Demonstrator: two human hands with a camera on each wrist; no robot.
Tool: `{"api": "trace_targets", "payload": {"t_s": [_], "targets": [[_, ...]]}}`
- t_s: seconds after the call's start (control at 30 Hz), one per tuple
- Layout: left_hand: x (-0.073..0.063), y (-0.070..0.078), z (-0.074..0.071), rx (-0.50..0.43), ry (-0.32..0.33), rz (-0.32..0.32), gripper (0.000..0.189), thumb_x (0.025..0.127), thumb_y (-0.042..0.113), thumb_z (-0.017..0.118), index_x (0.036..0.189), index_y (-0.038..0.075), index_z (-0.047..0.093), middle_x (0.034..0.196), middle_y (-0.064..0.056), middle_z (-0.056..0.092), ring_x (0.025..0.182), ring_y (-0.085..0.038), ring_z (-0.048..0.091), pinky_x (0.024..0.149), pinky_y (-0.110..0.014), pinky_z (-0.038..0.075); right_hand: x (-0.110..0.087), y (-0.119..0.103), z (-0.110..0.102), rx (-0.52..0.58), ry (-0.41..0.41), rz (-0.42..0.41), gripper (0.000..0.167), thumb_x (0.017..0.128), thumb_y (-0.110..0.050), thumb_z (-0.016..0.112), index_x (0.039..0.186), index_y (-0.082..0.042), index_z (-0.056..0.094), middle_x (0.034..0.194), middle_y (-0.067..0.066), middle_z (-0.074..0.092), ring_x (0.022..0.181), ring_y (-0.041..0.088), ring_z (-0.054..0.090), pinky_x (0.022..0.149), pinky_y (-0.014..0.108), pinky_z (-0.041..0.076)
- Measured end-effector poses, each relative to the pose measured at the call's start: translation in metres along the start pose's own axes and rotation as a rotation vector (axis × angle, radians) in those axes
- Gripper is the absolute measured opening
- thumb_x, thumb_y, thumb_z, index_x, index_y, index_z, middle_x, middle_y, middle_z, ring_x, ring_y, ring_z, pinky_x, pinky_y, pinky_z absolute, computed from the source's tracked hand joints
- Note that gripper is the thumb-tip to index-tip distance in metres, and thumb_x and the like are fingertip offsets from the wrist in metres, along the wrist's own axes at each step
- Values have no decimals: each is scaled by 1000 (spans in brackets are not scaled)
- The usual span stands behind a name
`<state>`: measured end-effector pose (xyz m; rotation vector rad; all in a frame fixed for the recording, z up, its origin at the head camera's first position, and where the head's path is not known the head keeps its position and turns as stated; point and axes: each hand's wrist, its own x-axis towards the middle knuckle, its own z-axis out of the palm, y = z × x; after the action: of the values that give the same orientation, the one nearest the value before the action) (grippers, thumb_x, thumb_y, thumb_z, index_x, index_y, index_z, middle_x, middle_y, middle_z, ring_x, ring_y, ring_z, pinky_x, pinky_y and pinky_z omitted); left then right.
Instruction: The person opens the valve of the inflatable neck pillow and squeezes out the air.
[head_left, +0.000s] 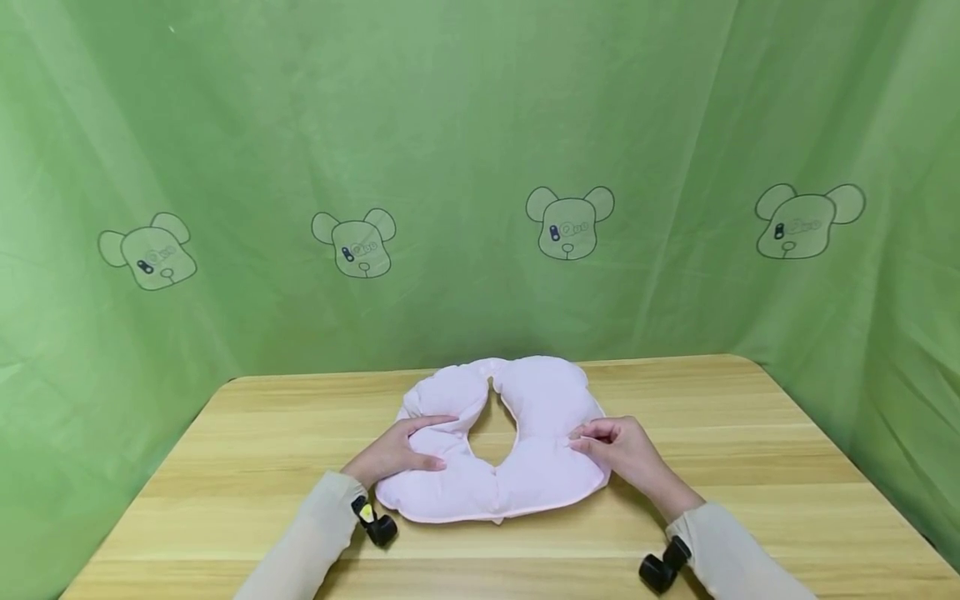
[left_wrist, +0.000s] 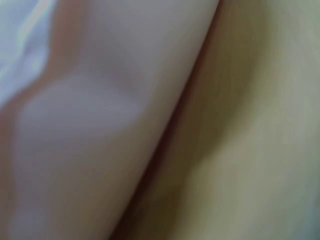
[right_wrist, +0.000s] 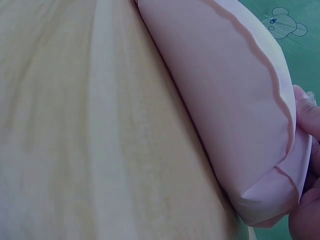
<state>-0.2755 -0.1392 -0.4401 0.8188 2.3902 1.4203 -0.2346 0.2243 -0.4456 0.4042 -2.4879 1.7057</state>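
The left hand (head_left: 392,450), thumb and fingers spread, rests on one side of a pale pink neck pillow (head_left: 543,475); the right hand (head_left: 626,450) pinches its other side with thumb and fingertips. The pillow lies on the surface (head_left: 285,433) between them.

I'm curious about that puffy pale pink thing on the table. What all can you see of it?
The puffy cushion is pale pink and smooth; whether cloth or thin plastic, I cannot tell. It looks plump, with creased, rounded lobes around a pointed oval opening showing the wooden table. The right wrist view shows a wavy seam along its side. It lies on the table, broad side up. The left hand rests on its left part; the right hand pinches at its right part.
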Motion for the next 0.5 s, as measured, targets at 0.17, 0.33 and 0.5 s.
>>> {"api": "trace_targets", "payload": {"t_s": [0.17, 0.33, 0.5], "targets": [[6, -17, 2, 12, 11, 9, 66, 74, 15, 80, 134, 17, 54, 136, -4, 53, 127, -23, 42, 107, -43, 27, -1, -3, 0, 1, 1, 4, 15, 81, -8, 73, 87, 5, 71, 88, 11, 71, 73, 3, 58, 56, 18, 48], [8, -22, 2, 10, -1, 9, 63, 73, 20, 81, 131, 23, 57, 134, 4, 55, 130, -20, 40, 110, -44, 24, -1, -2, 0, -3, 6, 7, 13, 80, -8, 73, 85, 4, 71, 88, 13, 71, 74, 4, 59, 57, 18, 48], [9, -23, 2, 10, -4, 12, 62, 73, 23, 81, 130, 23, 58, 133, 4, 56, 130, -22, 41, 110, -47, 24, -1, -2, -1, -2, 5, 20, 13, 80, -8, 74, 85, 4, 71, 89, 14, 71, 76, 4, 59, 58, 18, 49]]}}
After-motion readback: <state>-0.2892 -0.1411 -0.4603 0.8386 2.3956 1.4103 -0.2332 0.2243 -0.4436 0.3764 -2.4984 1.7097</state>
